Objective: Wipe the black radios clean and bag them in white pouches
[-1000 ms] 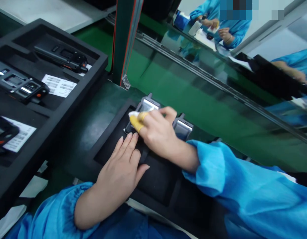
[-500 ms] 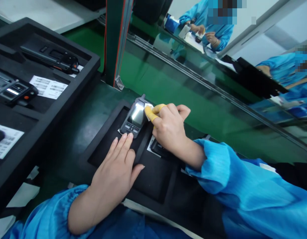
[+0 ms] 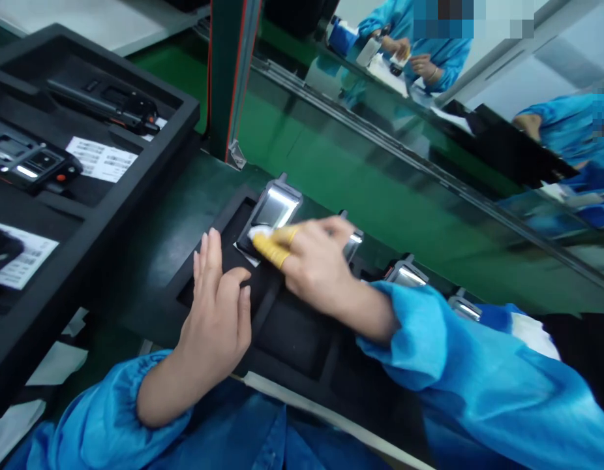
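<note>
A handheld radio (image 3: pixel 276 205) with a bright, reflecting screen lies face up in a black foam tray (image 3: pixel 297 336). My right hand (image 3: pixel 321 264), with yellow finger cots on two fingers, pinches a small white wipe (image 3: pixel 259 232) against the radio's lower end and hides part of its keys. Under that end a white label (image 3: pixel 246 256) sticks out. Just left of the radio, my left hand (image 3: pixel 216 307) hovers over the tray with fingers stretched, holding nothing. More radios (image 3: pixel 406 273) lie to the right, partly behind my right arm.
At left, a larger black foam tray (image 3: pixel 169 140) holds several radios (image 3: pixel 42 163) and printed labels (image 3: pixel 104 158). A dark post (image 3: pixel 226 78) and a glass-like partition (image 3: pixel 331 156) stand behind the work. Beyond, two people in blue sleeves sit, one handling small items.
My right hand has moved the wipe from the screen's right edge down to the radio's lower end. My left hand has come off the radio's bottom edge and shifted left.
</note>
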The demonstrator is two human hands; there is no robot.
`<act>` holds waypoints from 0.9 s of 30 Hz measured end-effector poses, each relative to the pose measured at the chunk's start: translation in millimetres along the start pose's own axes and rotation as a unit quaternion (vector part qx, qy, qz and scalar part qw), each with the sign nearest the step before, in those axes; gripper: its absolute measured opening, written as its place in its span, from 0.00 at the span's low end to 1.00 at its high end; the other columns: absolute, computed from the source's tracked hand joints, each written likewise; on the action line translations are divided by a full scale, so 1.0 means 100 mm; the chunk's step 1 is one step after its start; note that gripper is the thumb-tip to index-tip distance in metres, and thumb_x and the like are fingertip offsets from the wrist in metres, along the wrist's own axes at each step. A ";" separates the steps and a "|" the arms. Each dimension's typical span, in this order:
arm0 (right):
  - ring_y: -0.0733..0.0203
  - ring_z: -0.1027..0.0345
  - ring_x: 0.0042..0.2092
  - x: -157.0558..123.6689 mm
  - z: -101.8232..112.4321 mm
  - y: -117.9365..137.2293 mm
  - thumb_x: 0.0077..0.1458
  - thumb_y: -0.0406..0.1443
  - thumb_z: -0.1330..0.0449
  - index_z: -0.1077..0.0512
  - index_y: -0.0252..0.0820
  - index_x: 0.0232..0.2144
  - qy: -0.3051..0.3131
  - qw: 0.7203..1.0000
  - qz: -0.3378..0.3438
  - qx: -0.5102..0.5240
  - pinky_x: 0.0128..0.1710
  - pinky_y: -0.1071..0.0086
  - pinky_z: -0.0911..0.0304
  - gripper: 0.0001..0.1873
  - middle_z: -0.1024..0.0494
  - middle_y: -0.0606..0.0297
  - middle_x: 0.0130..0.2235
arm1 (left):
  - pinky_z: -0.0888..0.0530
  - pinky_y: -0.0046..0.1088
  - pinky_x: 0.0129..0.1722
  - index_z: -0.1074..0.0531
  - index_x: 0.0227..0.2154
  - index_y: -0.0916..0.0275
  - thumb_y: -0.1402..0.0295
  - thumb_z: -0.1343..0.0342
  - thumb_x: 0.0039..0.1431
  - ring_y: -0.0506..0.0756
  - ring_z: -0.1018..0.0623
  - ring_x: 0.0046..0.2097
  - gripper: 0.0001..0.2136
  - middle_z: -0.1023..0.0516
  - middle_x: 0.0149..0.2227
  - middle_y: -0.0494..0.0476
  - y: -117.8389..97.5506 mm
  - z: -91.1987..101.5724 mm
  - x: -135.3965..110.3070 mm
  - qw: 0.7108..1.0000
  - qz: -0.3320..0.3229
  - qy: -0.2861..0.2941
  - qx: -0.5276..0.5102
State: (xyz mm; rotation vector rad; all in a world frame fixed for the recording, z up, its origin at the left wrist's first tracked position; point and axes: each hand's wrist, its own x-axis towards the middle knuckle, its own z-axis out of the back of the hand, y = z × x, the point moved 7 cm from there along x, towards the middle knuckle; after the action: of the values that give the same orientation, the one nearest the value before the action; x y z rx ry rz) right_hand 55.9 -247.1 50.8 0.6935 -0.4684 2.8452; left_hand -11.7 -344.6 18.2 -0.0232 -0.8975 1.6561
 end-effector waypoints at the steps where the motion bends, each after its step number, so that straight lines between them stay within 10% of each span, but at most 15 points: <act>1: 0.63 0.41 0.40 0.05 -0.01 -0.12 0.65 0.32 0.52 0.24 0.45 0.38 -0.018 0.999 -0.024 -0.021 0.43 0.60 0.58 0.16 0.24 0.67 0.35 | 0.43 0.58 0.62 0.39 0.42 0.65 0.77 0.56 0.63 0.68 0.53 0.69 0.07 0.55 0.68 0.79 0.01 0.01 0.00 1.000 0.006 -0.004 -0.006; 5: 0.62 0.42 0.40 0.16 -0.22 -0.34 0.66 0.33 0.57 0.25 0.45 0.31 0.009 0.994 -0.080 -0.071 0.44 0.59 0.58 0.21 0.26 0.67 0.34 | 0.43 0.61 0.61 0.41 0.42 0.63 0.77 0.58 0.64 0.68 0.54 0.69 0.07 0.56 0.68 0.77 0.04 0.02 0.00 1.000 0.029 0.002 -0.010; 13: 0.65 0.41 0.39 0.00 -0.14 0.28 0.64 0.32 0.50 0.25 0.43 0.36 0.050 0.998 0.043 0.024 0.44 0.59 0.56 0.12 0.25 0.68 0.34 | 0.43 0.61 0.61 0.40 0.44 0.62 0.76 0.59 0.64 0.67 0.51 0.68 0.08 0.48 0.67 0.74 0.09 -0.01 -0.02 0.999 0.037 0.024 -0.012; 22: 0.61 0.42 0.42 0.03 -0.26 -0.61 0.65 0.32 0.56 0.26 0.50 0.40 0.056 0.988 -0.144 -0.031 0.45 0.58 0.58 0.18 0.27 0.68 0.38 | 0.43 0.59 0.62 0.38 0.41 0.65 0.82 0.59 0.60 0.67 0.43 0.66 0.11 0.33 0.59 0.75 0.01 -0.18 0.01 0.994 -0.021 0.096 0.053; 27: 0.64 0.43 0.40 -0.08 -0.25 -0.14 0.65 0.31 0.54 0.25 0.44 0.39 0.041 0.998 -0.040 0.030 0.45 0.60 0.60 0.17 0.26 0.67 0.35 | 0.41 0.59 0.62 0.37 0.41 0.65 0.82 0.60 0.60 0.66 0.42 0.66 0.11 0.33 0.59 0.75 0.01 -0.19 0.01 0.994 -0.021 0.087 0.055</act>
State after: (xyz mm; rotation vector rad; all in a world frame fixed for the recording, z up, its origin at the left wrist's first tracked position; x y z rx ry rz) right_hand 56.3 -226.0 29.9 0.5898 -0.3369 2.8102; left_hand -4.4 -333.4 5.2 -0.0703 -0.6703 1.6344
